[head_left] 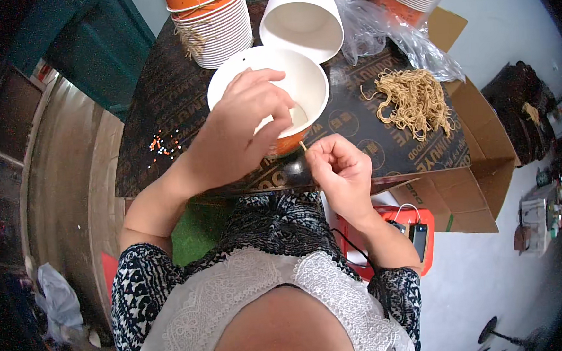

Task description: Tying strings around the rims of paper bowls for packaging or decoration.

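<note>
A paper bucket (313, 77), white inside and orange outside, stands at the near edge of the table in front of me. There is a small dark hole in its far wall. My left hand (236, 130) hovers over the bucket's near left side, fingers bent and apart, with nothing visible between them; it is slightly blurred. Close to the bucket's near right side, my right hand (343, 168) is closed, thumb and forefinger pinching a short piece of tan cord (303, 146). The cord's other end cannot be made out.
A pile of tan cords (415, 105) lies on the dark table (357, 161) at right. Small orange and white beads (161, 144) are scattered at left. Behind stand a stack of buckets (221, 34), a tipped white bucket (302, 23) and clear plastic bags (368, 28). A cardboard box (472, 196) adjoins the table.
</note>
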`<action>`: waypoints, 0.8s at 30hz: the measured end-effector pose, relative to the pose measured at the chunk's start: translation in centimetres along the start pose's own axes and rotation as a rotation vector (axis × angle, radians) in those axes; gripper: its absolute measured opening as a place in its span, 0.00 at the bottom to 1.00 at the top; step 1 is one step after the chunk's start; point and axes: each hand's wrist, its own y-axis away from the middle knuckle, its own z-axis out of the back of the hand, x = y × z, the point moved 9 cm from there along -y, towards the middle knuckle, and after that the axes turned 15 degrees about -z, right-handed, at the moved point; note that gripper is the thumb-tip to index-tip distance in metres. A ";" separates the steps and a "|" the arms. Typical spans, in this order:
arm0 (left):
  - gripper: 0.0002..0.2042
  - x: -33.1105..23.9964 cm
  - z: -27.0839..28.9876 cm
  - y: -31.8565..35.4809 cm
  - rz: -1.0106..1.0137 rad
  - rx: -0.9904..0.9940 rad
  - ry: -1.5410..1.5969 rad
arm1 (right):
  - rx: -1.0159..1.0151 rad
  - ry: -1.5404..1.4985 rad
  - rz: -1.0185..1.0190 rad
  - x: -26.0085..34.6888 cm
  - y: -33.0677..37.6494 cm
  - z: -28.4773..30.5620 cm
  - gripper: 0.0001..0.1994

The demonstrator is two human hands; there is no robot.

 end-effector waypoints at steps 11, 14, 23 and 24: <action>0.07 2.3 -1.3 1.3 0.157 0.096 0.069 | -0.064 0.048 0.011 -0.6 -1.2 0.3 0.05; 0.07 2.1 -1.2 0.9 0.140 0.104 0.060 | -0.062 0.053 0.016 -0.4 -1.4 0.3 0.05; 0.09 3.6 -4.0 -0.2 0.188 0.457 0.257 | -0.045 0.047 0.059 0.0 -2.1 -0.3 0.04; 0.09 4.0 -4.3 -0.1 0.223 0.500 0.289 | -0.059 0.056 0.069 0.1 -2.1 -0.3 0.03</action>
